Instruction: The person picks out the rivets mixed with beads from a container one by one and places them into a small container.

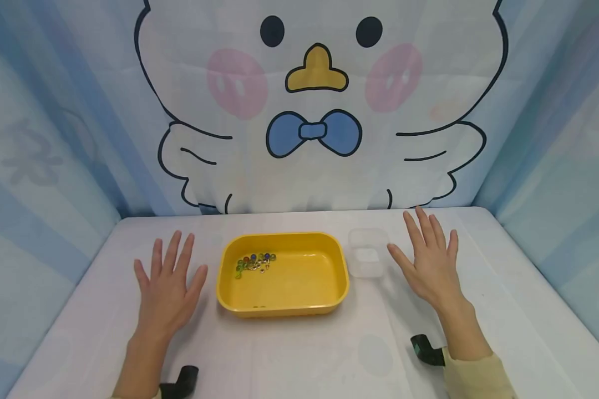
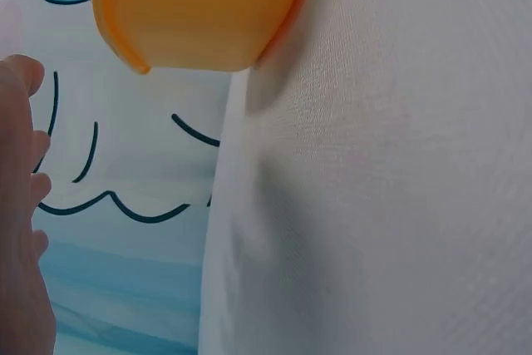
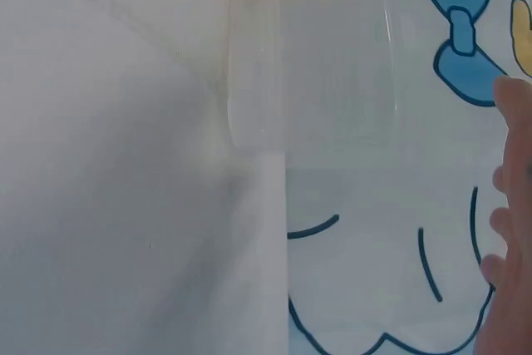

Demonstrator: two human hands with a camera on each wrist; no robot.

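Observation:
In the head view a yellow tray (image 1: 304, 302) sits in the middle of the white table. Several glass marbles (image 1: 254, 262) in green, blue, red and clear lie clustered at its left side. My left hand (image 1: 167, 296) hovers left of the tray, fingers spread and holding nothing. To the right, my right hand (image 1: 431, 269) is likewise spread and bare. A clear plastic box (image 1: 366, 252) stands between the tray and my right hand; the right wrist view shows the box (image 3: 312, 68) from the side.
A white cloth (image 1: 304, 360) covers the table. Behind it hangs a curtain (image 1: 314, 183) with a cartoon bird, and blue curtains (image 1: 564, 183) close off both sides. Black wrist-camera mounts (image 1: 426, 350) sit by both wrists.

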